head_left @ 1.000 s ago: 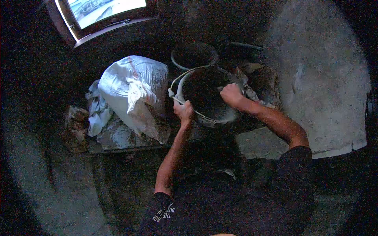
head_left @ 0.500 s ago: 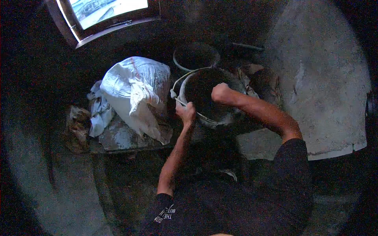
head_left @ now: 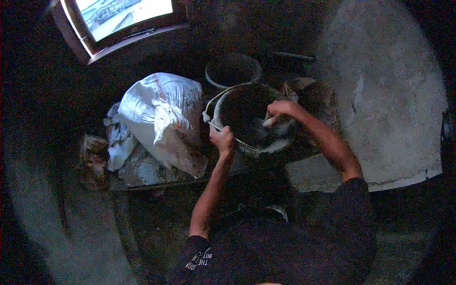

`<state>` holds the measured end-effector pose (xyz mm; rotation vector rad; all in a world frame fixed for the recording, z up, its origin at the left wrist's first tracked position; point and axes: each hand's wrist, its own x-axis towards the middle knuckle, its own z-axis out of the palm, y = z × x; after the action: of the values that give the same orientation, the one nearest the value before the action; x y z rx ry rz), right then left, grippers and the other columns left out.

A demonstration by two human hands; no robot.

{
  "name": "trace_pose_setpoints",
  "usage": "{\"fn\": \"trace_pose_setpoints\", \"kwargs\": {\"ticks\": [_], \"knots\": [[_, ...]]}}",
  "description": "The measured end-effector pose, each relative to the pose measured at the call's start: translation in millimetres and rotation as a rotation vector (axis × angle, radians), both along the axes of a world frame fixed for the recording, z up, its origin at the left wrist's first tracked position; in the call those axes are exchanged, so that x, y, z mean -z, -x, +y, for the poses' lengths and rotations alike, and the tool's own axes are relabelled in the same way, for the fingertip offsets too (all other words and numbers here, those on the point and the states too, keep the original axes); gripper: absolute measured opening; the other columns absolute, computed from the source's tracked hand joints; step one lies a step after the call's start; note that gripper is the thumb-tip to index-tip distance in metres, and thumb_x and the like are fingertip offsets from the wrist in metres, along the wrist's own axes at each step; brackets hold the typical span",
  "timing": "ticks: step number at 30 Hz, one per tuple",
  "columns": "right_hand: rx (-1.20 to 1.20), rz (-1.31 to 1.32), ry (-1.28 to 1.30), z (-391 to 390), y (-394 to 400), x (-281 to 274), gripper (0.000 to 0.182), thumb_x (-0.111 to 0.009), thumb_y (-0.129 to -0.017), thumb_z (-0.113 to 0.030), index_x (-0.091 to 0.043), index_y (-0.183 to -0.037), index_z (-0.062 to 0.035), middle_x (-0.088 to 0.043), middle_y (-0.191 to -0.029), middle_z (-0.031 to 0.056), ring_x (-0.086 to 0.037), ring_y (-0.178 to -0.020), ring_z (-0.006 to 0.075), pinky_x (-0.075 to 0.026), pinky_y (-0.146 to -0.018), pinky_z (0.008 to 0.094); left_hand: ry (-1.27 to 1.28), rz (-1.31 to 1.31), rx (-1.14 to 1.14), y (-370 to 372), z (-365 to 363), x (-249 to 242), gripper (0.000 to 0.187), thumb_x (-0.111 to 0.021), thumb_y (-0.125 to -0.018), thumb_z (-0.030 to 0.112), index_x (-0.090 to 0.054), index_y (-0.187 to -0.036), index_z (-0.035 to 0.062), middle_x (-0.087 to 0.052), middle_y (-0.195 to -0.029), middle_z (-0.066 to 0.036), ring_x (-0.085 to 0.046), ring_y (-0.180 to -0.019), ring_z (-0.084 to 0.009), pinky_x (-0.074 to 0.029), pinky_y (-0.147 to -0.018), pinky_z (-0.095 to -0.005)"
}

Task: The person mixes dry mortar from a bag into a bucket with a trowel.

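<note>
A round bucket [head_left: 217, 112] with a pale, dusty rim stands in front of me, its inside dark. Its thin wire handle [head_left: 217, 96] lies over toward the left, with a light knob at the side. My left hand [head_left: 223, 140] is closed on the near-left rim, where the handle also runs. Over the bucket's right side, my right hand [head_left: 282, 109] is closed, fingers pointing down. A short pale end shows below those fingers, but its kind is too dim to tell. The bucket's contents are hidden in shadow.
A full white sack [head_left: 159, 102] with a crumpled mouth leans left of the bucket. Behind stands a second round container [head_left: 233, 71]. Crumpled brown paper [head_left: 299, 85] lies to the right, by a grey concrete slab [head_left: 389, 109]. A bright window [head_left: 126, 16] is at upper left.
My right hand has moved right across the bucket and turned so its fingers point down, showing the pale end. My left hand stays on the rim. The view has shifted slightly.
</note>
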<state>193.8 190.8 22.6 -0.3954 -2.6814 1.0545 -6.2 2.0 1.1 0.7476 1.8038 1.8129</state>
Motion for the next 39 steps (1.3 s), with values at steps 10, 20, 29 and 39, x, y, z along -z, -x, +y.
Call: {"fn": "trace_pose_setpoints", "kwargs": {"ticks": [10, 20, 29, 39], "knots": [[0.288, -0.661, -0.650, -56, 17, -32, 0.017, -0.057, -0.061, -0.018, -0.055, -0.071, -0.0045, -0.054, -0.065, 0.0123, -0.054, -0.065, 0.0279, -0.043, -0.057, 0.0374, 0.076, -0.034, -0.003, 3, 1, 8, 0.050, -0.047, -0.059, 0.012, -0.039, -0.104, -0.0064, -0.051, -0.088, -0.017, -0.050, -0.078, -0.0239, -0.037, -0.069, -0.0289], [0.379, -0.680, -0.652, -87, 21, -46, 0.016, -0.058, -0.061, -0.012, -0.053, -0.072, -0.0030, -0.052, -0.072, 0.0143, -0.050, -0.072, 0.0312, -0.041, -0.062, 0.0406, -0.024, 0.030, -0.067, 2, 7, 17, 0.045, -0.049, -0.058, 0.014, -0.043, -0.097, -0.0055, -0.051, -0.077, -0.016, -0.047, -0.067, -0.0241, -0.037, -0.065, -0.0306], [0.115, -0.549, -0.411, -66, 17, 3, 0.020, -0.060, -0.061, -0.017, -0.050, -0.073, -0.0050, -0.053, -0.065, 0.0123, -0.052, -0.065, 0.0309, -0.040, -0.054, 0.0395, -0.013, 0.028, -0.059, 3, 8, 25, 0.046, -0.049, -0.058, 0.015, -0.042, -0.098, -0.0064, -0.051, -0.081, -0.015, -0.048, -0.070, -0.0234, -0.037, -0.066, -0.0303], [0.221, -0.697, -0.370, -98, 13, -67, 0.016, -0.053, -0.063, -0.012, -0.058, -0.077, -0.0058, -0.057, -0.074, 0.0113, -0.056, -0.066, 0.0277, -0.043, -0.055, 0.0340, -0.116, -0.085, 0.018, 10, 10, 28, 0.050, -0.054, -0.061, 0.018, -0.039, -0.102, -0.0065, -0.050, -0.082, -0.013, -0.047, -0.072, -0.0201, -0.037, -0.066, -0.0292]]}}
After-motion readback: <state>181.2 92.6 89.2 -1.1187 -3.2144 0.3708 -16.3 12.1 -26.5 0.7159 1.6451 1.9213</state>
